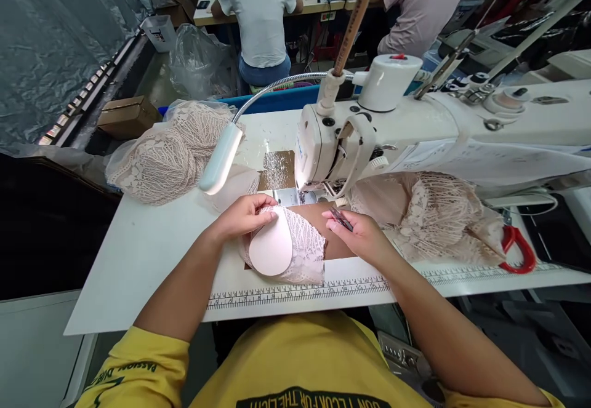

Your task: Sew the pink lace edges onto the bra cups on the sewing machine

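Observation:
My left hand is closed in a pinch on the upper edge of a smooth white bra cup. Beneath and beside the cup spreads a piece of pale lace, lying on the table in front of the sewing machine. My right hand is closed around small dark metal thread snips, just right of the lace and apart from it. Both hands rest close to the needle area, where the needle plate shows.
Heaps of beige lace pieces lie left and right of the machine. A lamp hangs over the left side. Red-handled scissors lie at the right. A measuring tape runs along the front edge. Two people sit beyond.

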`<state>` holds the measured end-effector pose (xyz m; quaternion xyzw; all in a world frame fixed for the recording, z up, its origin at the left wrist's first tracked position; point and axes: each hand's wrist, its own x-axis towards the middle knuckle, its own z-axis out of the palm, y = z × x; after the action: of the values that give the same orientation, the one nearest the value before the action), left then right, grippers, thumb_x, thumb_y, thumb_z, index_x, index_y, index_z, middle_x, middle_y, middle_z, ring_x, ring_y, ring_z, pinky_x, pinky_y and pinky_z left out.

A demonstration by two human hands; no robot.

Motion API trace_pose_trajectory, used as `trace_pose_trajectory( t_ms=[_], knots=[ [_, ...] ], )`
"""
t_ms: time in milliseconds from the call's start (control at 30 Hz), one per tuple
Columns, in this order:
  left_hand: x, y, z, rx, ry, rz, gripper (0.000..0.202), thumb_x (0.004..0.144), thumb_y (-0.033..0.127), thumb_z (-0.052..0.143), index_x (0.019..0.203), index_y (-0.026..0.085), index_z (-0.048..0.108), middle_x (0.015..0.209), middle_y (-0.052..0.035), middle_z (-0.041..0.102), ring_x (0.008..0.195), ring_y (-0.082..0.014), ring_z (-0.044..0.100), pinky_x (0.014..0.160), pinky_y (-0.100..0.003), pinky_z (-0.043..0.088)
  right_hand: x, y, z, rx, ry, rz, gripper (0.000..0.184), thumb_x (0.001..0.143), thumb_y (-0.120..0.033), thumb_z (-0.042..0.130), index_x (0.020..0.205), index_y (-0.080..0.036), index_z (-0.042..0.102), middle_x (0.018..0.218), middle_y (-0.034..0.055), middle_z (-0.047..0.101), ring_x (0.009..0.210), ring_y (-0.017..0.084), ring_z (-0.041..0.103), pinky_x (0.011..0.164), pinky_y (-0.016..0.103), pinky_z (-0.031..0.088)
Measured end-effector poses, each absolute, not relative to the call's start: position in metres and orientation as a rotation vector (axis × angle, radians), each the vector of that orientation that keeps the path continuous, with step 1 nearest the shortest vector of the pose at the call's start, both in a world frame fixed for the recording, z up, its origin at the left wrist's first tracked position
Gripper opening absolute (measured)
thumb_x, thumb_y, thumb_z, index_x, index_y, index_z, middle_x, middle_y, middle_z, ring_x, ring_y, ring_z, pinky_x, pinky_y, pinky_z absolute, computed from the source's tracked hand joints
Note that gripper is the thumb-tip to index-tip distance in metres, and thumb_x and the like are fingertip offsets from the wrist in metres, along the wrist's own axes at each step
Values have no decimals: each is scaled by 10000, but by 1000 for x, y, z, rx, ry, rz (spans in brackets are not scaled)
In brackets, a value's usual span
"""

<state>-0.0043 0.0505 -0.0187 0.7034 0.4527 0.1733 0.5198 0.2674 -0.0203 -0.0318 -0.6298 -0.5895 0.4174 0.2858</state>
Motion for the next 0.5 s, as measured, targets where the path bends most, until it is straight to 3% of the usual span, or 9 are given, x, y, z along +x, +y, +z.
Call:
trace_pose_trajectory(
  t_ms=[100,233,500],
  knots=[
    [-5,51,-22,1699,1111,434,354,767,351,626,1053,144,644,969,-71,657,871,-212,599,715,-275,474,266,-22,-25,-1647,-1625,1089,312,851,-379,525,1079,-224,671,1060,47,711,992,226,642,893,359,477],
    [-3,51,-26,1699,1145,440,381,754,316,623,1094,144,640,1026,-76,669,898,-220,614,745,-283,478,263,-26,-17,-1527,-1797,1318,287,853,-381,510,990,-207,692,885,31,718,839,212,658,780,331,506],
    [-2,50,-30,1734,1214,436,370,777,299,588,1115,158,638,974,-53,676,815,-187,607,706,-264,460,276,-26,-26,-1609,-1808,1322,251,873,-357,486,966,-224,678,963,22,716,918,223,645,803,326,469]
  ],
)
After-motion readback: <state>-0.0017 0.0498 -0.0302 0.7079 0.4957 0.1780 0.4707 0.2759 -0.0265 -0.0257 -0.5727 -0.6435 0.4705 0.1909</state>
